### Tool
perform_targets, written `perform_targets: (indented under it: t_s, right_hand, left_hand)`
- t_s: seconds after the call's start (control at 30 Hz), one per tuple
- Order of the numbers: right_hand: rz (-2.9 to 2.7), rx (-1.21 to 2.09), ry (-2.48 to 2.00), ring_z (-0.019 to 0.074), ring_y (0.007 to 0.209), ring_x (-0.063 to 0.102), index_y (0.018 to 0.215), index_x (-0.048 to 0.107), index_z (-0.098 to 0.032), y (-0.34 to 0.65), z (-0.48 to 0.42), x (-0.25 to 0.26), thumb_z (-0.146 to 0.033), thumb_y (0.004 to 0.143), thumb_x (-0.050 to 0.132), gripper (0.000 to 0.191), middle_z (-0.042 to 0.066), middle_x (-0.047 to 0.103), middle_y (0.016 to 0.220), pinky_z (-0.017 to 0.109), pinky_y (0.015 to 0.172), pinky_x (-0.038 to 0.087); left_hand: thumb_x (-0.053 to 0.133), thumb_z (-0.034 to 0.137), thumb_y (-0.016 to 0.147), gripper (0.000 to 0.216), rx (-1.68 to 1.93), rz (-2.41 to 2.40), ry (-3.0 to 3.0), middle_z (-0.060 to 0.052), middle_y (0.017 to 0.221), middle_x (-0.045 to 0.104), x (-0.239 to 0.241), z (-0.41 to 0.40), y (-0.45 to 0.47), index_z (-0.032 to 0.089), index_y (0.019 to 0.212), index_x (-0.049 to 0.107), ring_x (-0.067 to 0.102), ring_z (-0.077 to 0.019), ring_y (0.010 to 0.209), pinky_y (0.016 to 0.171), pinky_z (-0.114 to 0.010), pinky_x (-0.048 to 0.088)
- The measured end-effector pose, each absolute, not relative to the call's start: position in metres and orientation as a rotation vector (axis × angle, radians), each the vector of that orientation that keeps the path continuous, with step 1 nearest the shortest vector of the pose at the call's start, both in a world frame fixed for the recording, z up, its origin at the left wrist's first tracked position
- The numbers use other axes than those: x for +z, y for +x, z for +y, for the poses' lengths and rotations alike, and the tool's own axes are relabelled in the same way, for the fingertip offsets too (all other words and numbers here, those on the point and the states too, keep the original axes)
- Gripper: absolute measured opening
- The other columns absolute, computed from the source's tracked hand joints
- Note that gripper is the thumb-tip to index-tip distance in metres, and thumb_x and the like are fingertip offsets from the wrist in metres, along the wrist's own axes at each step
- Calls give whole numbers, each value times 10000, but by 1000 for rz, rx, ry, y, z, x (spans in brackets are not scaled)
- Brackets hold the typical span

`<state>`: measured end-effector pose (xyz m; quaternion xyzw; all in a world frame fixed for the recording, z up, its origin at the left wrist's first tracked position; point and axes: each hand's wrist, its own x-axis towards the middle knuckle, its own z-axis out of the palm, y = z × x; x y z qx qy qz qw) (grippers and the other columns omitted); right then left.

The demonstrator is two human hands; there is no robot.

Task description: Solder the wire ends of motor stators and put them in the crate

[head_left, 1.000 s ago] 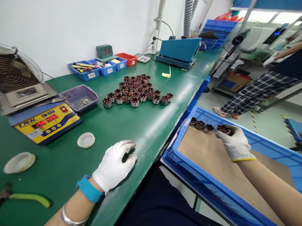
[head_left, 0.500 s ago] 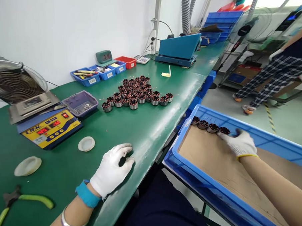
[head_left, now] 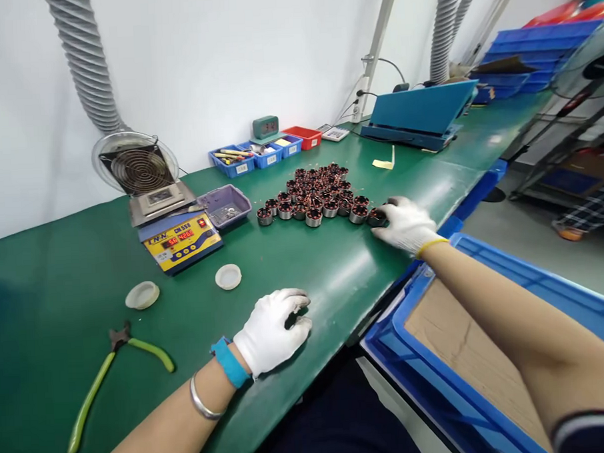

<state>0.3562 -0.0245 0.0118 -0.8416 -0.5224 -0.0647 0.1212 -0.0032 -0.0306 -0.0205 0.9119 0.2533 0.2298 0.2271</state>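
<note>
Several small copper-wound motor stators (head_left: 321,195) lie clustered on the green bench (head_left: 59,284). My right hand (head_left: 407,225), in a white glove, reaches to the right end of the cluster, its fingers closed around one stator (head_left: 376,216) there. My left hand (head_left: 274,331), also gloved and wearing a blue wrist strap, rests on the bench near the front edge with its fingers loosely curled and nothing visible in them. A blue crate (head_left: 419,388) lined with brown cardboard stands below the bench edge at my right.
A yellow-and-blue solder pot unit (head_left: 179,235) with a fan (head_left: 137,170) behind it, a purple tray (head_left: 226,206), two white lids (head_left: 228,276), green-handled cutters (head_left: 105,368), small blue and red bins (head_left: 259,155) and a blue box (head_left: 417,114) sit on the bench.
My right hand left the row of stators in the blue crate and moved up to the stator pile on the bench. The view swung left. My left hand stayed put.
</note>
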Motion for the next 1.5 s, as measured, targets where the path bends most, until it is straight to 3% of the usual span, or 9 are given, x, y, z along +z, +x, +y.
perform_targets:
  t_s: [0.1,0.23,0.43,0.53,0.73,1.13,1.33,1.4,1.5]
  right_hand:
    - [-1525,-194,-2506,400,1211,533,1125,706,-110,346,-11,2,-377,790,619,438,228,569,1324,559,1046,423]
    - [-1671,-156,-2398,340,1154,580,1093,717,-170,315,-30,-13,-423,822,601,388,163,618,1286,472,998,487]
    - [-1662,-313,-2205,297,1402,416,1390,533,-172,298,-77,-23,-533,782,618,713,134,431,1531,417,1150,398]
    - [-1398,-442,-2318,311,1397,412,1420,464,-109,326,-107,-30,-450,868,479,648,197,444,1482,465,1147,378]
    - [-991,-328,-2788,420,1109,565,1148,633,-66,390,-188,-55,-399,817,501,488,256,617,1114,610,974,416]
    - [-957,-90,-3036,435,1007,599,961,680,-135,416,-208,-66,-397,757,581,346,252,647,1056,543,749,496]
    - [-1026,-253,-2829,345,765,643,755,637,-226,417,-213,-53,-493,726,663,270,170,634,795,465,607,477]
    - [-1035,-365,-2732,374,781,656,866,665,-237,409,-205,-39,-540,780,613,319,188,639,829,499,609,478]
    - [-1184,-489,-2508,429,1067,641,1195,626,-208,374,-176,-16,-544,859,521,486,251,635,1142,574,817,510]
  left_hand:
    - [562,208,835,237,647,711,2506,-80,1181,745,-24,-30,-4,200,1020,711,721,-226,1042,953,-396,576]
    - [541,241,861,228,639,698,2509,-72,1167,748,-27,-28,-4,205,1013,708,720,-225,1035,946,-399,574]
    - [532,270,875,244,628,726,2534,-74,1190,740,-28,-30,-5,197,1027,708,716,-233,1042,937,-412,575]
    - [519,273,878,255,632,730,2560,-76,1195,740,-29,-32,-6,194,1025,713,719,-243,1041,930,-430,577]
    - [521,285,885,252,673,711,2574,-84,1180,744,-33,-30,-5,189,1011,717,726,-245,1018,897,-427,587]
    - [538,260,877,241,681,699,2601,-89,1173,747,-31,-31,-4,183,1017,718,731,-251,1005,886,-439,595]
    - [545,239,859,247,654,704,2568,-99,1186,743,-27,-32,-4,180,1023,721,720,-247,1044,932,-428,578]
    - [550,239,851,247,624,695,2562,-97,1196,741,-26,-33,-4,185,1017,725,718,-246,1044,927,-417,577]
    - [568,240,832,256,587,703,2549,-88,1201,740,-25,-33,-4,189,1024,729,716,-251,1030,909,-410,575]
